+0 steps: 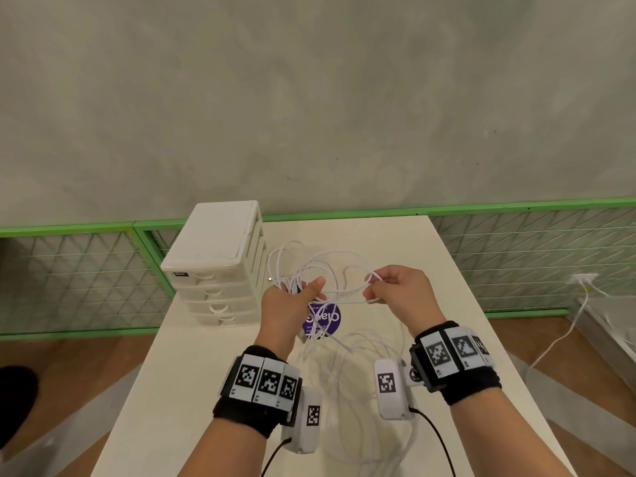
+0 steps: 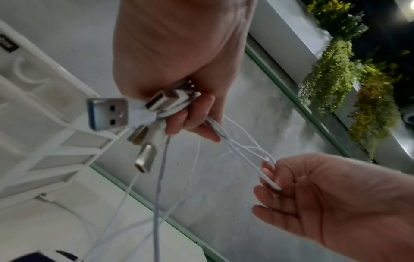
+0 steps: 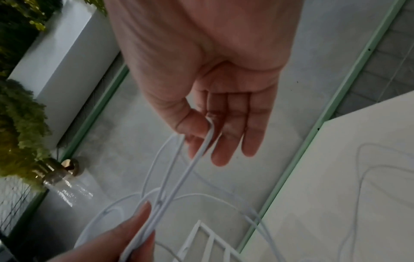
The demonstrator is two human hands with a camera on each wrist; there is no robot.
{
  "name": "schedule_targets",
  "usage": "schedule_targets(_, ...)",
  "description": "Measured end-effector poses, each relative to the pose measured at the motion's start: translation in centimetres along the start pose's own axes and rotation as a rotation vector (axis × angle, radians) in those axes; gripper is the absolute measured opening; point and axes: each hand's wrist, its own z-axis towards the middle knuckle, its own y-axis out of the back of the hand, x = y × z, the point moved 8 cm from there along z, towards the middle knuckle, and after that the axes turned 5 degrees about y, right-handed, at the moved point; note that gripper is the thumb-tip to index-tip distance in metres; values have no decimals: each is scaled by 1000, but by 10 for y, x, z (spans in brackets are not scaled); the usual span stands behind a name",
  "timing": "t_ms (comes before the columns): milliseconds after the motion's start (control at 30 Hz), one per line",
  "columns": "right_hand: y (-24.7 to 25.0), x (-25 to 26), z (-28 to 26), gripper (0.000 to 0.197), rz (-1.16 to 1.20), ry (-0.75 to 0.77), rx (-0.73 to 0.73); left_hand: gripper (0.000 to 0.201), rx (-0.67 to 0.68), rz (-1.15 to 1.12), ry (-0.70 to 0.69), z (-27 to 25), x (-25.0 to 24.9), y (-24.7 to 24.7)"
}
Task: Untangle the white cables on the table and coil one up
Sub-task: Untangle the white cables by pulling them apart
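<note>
Left wrist view first: the left hand (image 2: 179, 58) has its fingers curled tight round a bundle of white cables (image 2: 235, 147), and a cluster of metal plugs juts out of the fist at 9 o'clock, the biggest a USB-A connector (image 2: 107, 114) with a blue insert, two slimmer plugs dangling just below it. Strands run from that fist toward 4 o'clock, straight into the right hand (image 2: 331, 196), where the thumb and forefinger pinch a folded loop of cable. Over on the right wrist view the pinch is plain: thumb pressed against the forefinger with a bend of cable trapped between them, the other three fingers (image 3: 251, 134) hanging loosely extended, nothing in them. Two strands drop from that pinch toward 7 o'clock and pass between the left hand's fingers at the bottom edge.

Head view now: both hands are lifted above the white table (image 1: 192, 390), close together, the left hand's thumb sticking up, a taut stretch of cable bridging them. Loose loops arch beyond the hands toward 12 o'clock, and more slack trails onto the tabletop between the wrists at 6 o'clock. A purple round sticker (image 1: 327, 321) lies on the table just beneath the hands. At 10 o'clock stands a white drawer unit (image 1: 213, 266), with a cable end lying right beside it.
</note>
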Motion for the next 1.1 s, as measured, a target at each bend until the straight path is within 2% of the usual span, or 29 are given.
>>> schedule_targets(100,-3,3,1,28,132,56,48,35,-35,-60,57,1,5,6)
schedule_targets(200,-21,17,-7,24,338,134,266,38,-101,-47,89,6,7,17)
schedule_targets(233,-26,20,-11,21,372,111,346,38,-122,-44,88,8,7,20)
schedule_targets(333,-36,14,-15,32,303,-5,507,35,-155,-38,70,9,7,23)
schedule_targets(367,-36,10,-14,34,225,-27,502,32,-154,-36,61,9,7,21)
schedule_targets(433,-31,6,-8,34,133,-6,403,26,-168,-24,44,9,8,23)
schedule_targets(500,-24,11,-4,28,228,67,277,23,-204,-18,37,12,8,30)
schedule_targets(567,-18,11,-2,23,359,106,212,23,-241,-33,31,15,8,40)
schedule_targets(667,-12,7,-1,14,514,104,193,29,-314,-10,22,21,11,56)
schedule_targets(733,-15,2,-4,25,535,54,242,23,-326,35,24,24,16,60)
schedule_targets(800,-17,-3,-4,34,435,33,257,21,-339,73,21,28,22,62)
schedule_targets(900,-4,-5,3,20,536,54,126,19,-347,100,49,32,30,68)
schedule_targets(1000,15,-11,9,27,693,50,27,20,-351,74,106,36,35,74)
schedule_targets(1100,15,-23,6,23,472,12,54,19,-351,71,117,38,36,75)
